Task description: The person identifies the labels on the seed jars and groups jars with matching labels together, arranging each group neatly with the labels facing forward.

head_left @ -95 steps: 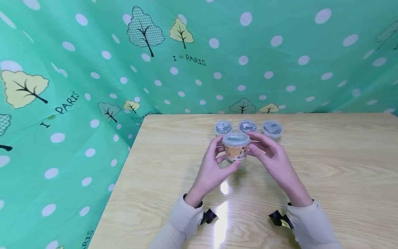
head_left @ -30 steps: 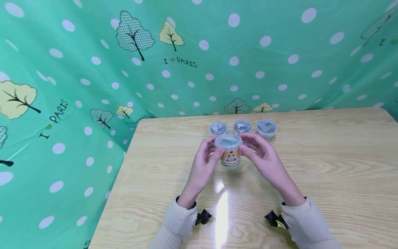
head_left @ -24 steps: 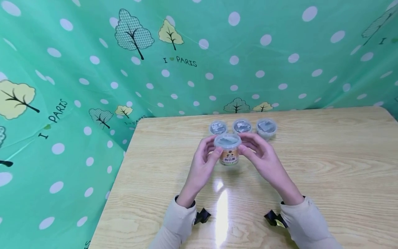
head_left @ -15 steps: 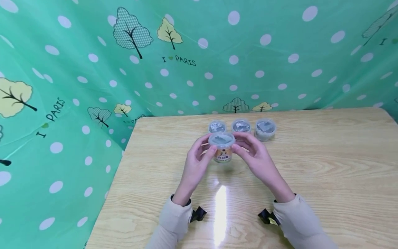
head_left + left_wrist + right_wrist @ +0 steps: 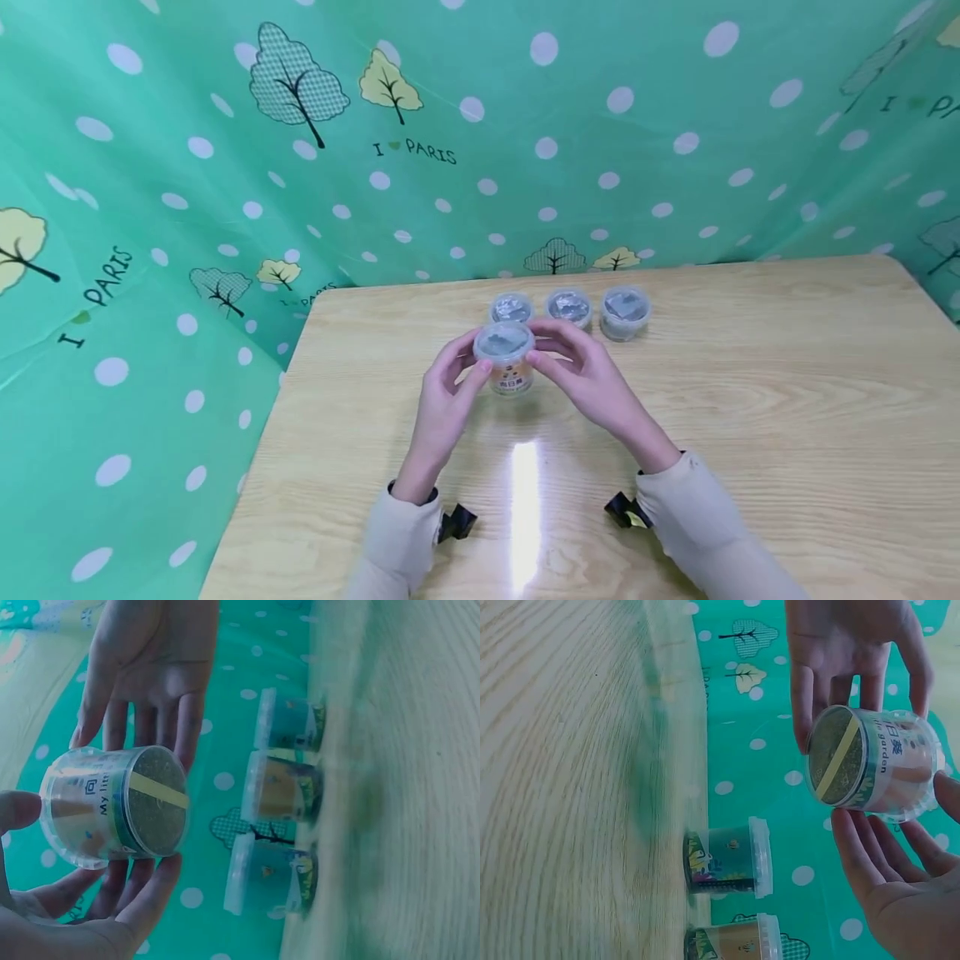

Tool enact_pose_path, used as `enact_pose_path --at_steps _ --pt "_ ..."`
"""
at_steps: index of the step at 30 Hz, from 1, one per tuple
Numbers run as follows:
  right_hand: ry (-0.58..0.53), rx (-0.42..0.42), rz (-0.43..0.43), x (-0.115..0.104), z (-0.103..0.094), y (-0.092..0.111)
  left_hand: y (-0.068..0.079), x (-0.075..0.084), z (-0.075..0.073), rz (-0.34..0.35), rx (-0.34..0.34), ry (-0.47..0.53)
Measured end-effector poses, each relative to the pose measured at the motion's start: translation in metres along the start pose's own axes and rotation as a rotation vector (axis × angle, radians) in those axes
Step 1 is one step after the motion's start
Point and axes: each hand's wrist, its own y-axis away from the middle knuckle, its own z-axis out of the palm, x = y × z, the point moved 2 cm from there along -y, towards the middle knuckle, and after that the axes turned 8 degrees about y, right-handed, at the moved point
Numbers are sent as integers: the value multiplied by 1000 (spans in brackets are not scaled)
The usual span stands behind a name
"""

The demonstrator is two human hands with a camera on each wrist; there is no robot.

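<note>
Far L, green cloth w/ white dots, tree prints & "PARIS" lettering is seen hung beside the wood-grain tbl; the bkgd is covered by it too. Next, a pale L sleeve is shown, w/ a black L wrist fitting at its cuff. By the L hand one side of a lidded clear cup is gripped, the thumb laid nr the lid, the other fingers curved round the side. The cup is held lid up b/w the two hands, off the tbl; its base, crossed by a pale yellow strip, is exposed in both wrist views. "My litt…" can be read on the label in the L wrist view, "garden" in the R.

Behind, nr the tbl's rear edge, three similar lidded cups are lined up: the leftmost cup, partly blocked by the held one; the middle cup, orange-sided in the L wrist view; & the rightmost cup. Greyish contents are glimpsed thru the lids, too unclear to ID.

By the R hand the cup's opp. side is gripped, thumb in front, fingers bent behind. Far R, a pale R sleeve w/ black R wrist fitting is pictured over the tbl.
</note>
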Motion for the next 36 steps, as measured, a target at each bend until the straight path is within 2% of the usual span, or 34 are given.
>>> enact_pose_path --at_steps 6,14,21,28,36 --pt "-14 -28 -30 5 4 -4 1 -3 -7 -7 -21 -23" --pt "7 -58 -30 14 10 -7 6 -8 -16 -24 -5 -71" --pt "15 -70 -3 22 7 -5 4 -17 -14 -41 -13 -65" --pt "39 -78 31 32 14 -10 2 -25 -21 -95 3 -127" --pt "76 -89 39 38 20 -16 -5 -33 -27 -126 18 -120"
